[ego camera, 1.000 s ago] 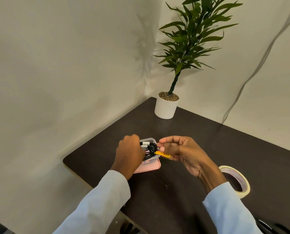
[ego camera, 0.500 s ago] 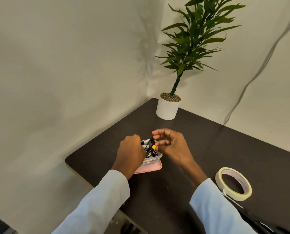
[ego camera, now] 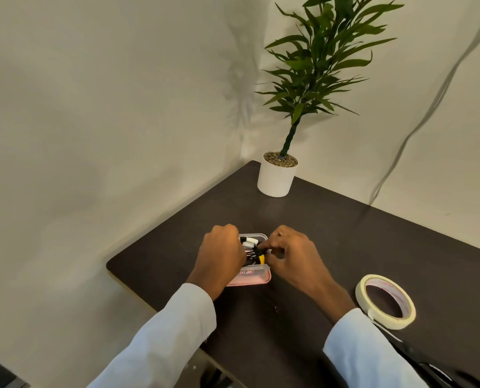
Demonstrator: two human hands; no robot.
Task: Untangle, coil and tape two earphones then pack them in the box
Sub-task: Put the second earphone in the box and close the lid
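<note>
A small clear plastic box sits on a pink lid near the dark table's left side. Inside it lie coiled earphones, black and white cable with a yellow part showing. My left hand curls over the box's left side, its fingers on the coils. My right hand reaches in from the right, its fingertips pinching the black cable at the box's middle. Much of the box's inside is hidden by both hands.
A roll of cream masking tape lies on the table to the right. A potted plant in a white pot stands at the far corner. Black objects lie at the lower right edge. The table's left edge runs close to the box.
My right hand has moved left and down from above the box into it, carrying the black coil with the yellow part inside. My left hand has stayed at the box.
</note>
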